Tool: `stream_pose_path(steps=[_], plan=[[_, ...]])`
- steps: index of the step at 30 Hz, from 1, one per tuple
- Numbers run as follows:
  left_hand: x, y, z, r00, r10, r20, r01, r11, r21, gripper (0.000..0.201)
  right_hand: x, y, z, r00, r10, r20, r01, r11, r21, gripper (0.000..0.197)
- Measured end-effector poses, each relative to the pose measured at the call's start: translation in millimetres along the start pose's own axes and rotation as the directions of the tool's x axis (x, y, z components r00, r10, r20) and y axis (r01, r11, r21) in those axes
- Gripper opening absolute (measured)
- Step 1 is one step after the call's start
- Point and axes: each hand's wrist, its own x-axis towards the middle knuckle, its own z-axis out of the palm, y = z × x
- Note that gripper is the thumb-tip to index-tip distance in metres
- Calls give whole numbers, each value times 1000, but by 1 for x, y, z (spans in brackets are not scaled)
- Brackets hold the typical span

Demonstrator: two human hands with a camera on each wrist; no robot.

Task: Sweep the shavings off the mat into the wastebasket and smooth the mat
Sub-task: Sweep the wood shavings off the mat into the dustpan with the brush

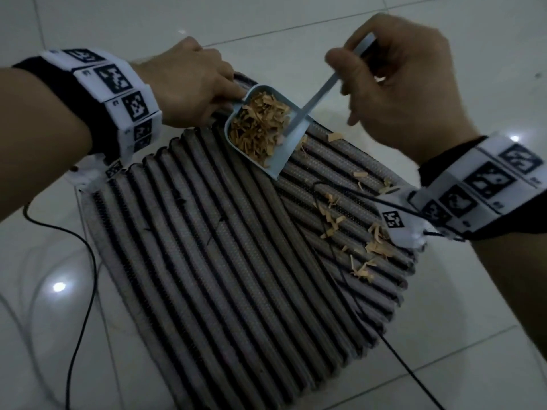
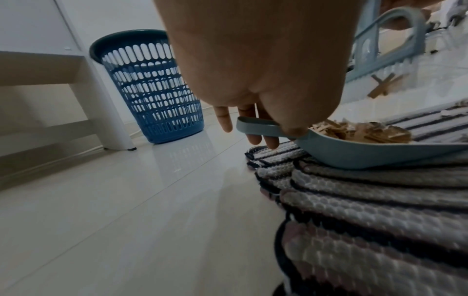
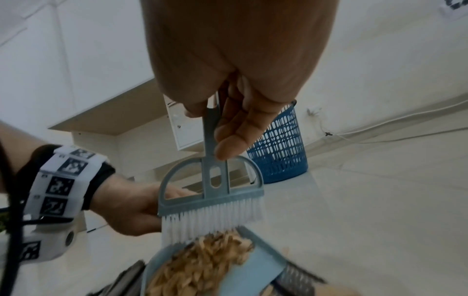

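Note:
A grey-and-black ribbed mat (image 1: 242, 261) lies on the tiled floor. My left hand (image 1: 192, 84) grips the handle of a light-blue dustpan (image 1: 268, 170) resting on the mat's far end, its tray (image 2: 354, 156) heaped with tan wood shavings (image 1: 260, 128). My right hand (image 1: 393, 84) holds the handle of a small blue brush (image 3: 210, 190); its white bristles (image 3: 215, 216) stand over the pan's shavings (image 3: 202, 266). Loose shavings (image 1: 367, 241) lie scattered along the mat's right side. A blue slotted wastebasket (image 2: 149, 86) stands beyond the mat (image 2: 380, 210), also seen as the wastebasket (image 3: 281, 148) in the right wrist view.
White furniture with a leg (image 2: 101, 100) stands left of the wastebasket. Black cables (image 1: 85, 261) trail over the glossy white tiles on the left, and another cable (image 1: 414, 377) crosses the mat's right part. A white cord (image 3: 380, 128) runs along the wall's base.

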Motion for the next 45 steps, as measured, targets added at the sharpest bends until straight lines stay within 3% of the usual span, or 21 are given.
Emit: stream_pose_path(steps=[9,17,22,27,31,37,41,45], plan=[[-26,-21,0,990,-138,4,137,990,14,41,12,19,-28,998,-9,57,27,943,-331,34],[-35,-17,5,988,-148,33,148,989,-5,41,-2,0,16,959,-84,272,164,945,-284,22],[-33,-9,9,989,-142,30,143,989,-30,39,-23,-11,32,978,-105,182,143,967,-210,24],[-35,-5,10,992,-125,-12,124,990,-67,39,-7,-4,-2,1000,-18,24,24,962,-274,25],[-41,-2,13,993,-117,-32,113,988,-106,38,-5,11,-14,998,27,49,-7,932,-363,23],[-44,3,15,995,-94,-27,91,992,-92,41,-18,7,20,983,9,186,53,944,-325,19],[-42,5,16,996,-87,-19,85,992,-94,45,-13,-12,26,992,-20,128,51,969,-243,21],[-42,6,17,997,-68,-42,63,992,-106,46,-1,-12,-3,998,42,44,-26,946,-323,26]])
